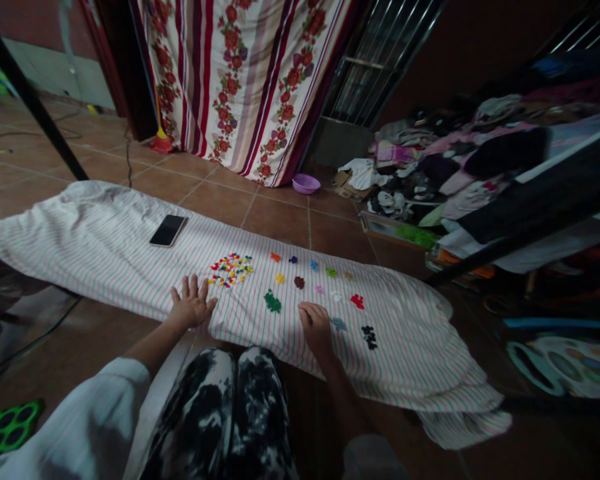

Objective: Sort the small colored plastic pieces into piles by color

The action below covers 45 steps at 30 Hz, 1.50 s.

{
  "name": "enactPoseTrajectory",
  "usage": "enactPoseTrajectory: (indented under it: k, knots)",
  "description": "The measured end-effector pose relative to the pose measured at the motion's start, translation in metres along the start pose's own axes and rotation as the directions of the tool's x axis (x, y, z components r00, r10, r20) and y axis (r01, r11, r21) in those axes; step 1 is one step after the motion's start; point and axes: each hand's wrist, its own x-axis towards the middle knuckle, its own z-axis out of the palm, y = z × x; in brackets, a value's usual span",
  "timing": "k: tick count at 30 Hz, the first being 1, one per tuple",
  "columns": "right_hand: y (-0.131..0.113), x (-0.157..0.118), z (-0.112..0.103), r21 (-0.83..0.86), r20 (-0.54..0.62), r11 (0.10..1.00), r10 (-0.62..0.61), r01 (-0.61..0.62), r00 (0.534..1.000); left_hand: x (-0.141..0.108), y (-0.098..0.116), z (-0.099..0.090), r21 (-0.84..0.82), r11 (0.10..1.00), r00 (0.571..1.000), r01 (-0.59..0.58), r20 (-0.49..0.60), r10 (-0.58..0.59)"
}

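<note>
My left hand (193, 305) lies open on a striped cloth (130, 267), fingers spread, just below a mixed pile of small colourful pieces (231, 269). Closed, my right hand (316, 323) rests between the dark green pieces (273, 301) and the grey pieces (339, 324). Something small and dark shows at its fingers; its kind is too small to make out. Beyond lie single-colour groups: yellow pieces (280, 278), brown pieces (299, 283), pink pieces (319, 289) and red pieces (357, 302). Black pieces (369, 337) sit to the right.
A phone (169, 231) lies on the cloth at the left. Past the far edge, a purple basin (306, 184) stands on the tiled floor near a floral curtain (250, 87). Heaped clothes (430, 160) fill the right side. Dark poles (40, 100) rise at both ends.
</note>
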Motion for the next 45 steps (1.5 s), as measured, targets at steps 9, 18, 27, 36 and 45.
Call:
enactPoseTrajectory:
  k: [9,18,27,36,45]
  knots:
    - [-0.06,0.039,0.038,0.142,0.16,0.989,-0.067,0.044,0.985,-0.002,0.001,-0.003,-0.013,1.0,1.0,-0.005,0.016,0.005]
    - [-0.116,0.086,0.099,0.133,0.362,0.985,-0.148,0.107,0.92,0.0,0.0,0.0,-0.016,1.0,1.0,-0.013,-0.012,0.013]
    - [-0.13,0.114,0.119,-0.067,0.451,0.992,-0.066,0.108,0.89,-0.003,0.002,-0.004,-0.034,0.999,1.0,-0.014,0.0,0.014]
    - [-0.144,0.125,0.127,-0.14,0.552,0.981,-0.035,0.134,0.833,-0.003,0.002,-0.006,-0.051,0.999,1.0,-0.017,0.019,0.018]
    - [-0.161,0.13,0.12,-0.285,0.633,0.943,0.051,0.17,0.773,-0.001,0.002,-0.002,-0.032,0.999,1.0,-0.009,0.008,0.01]
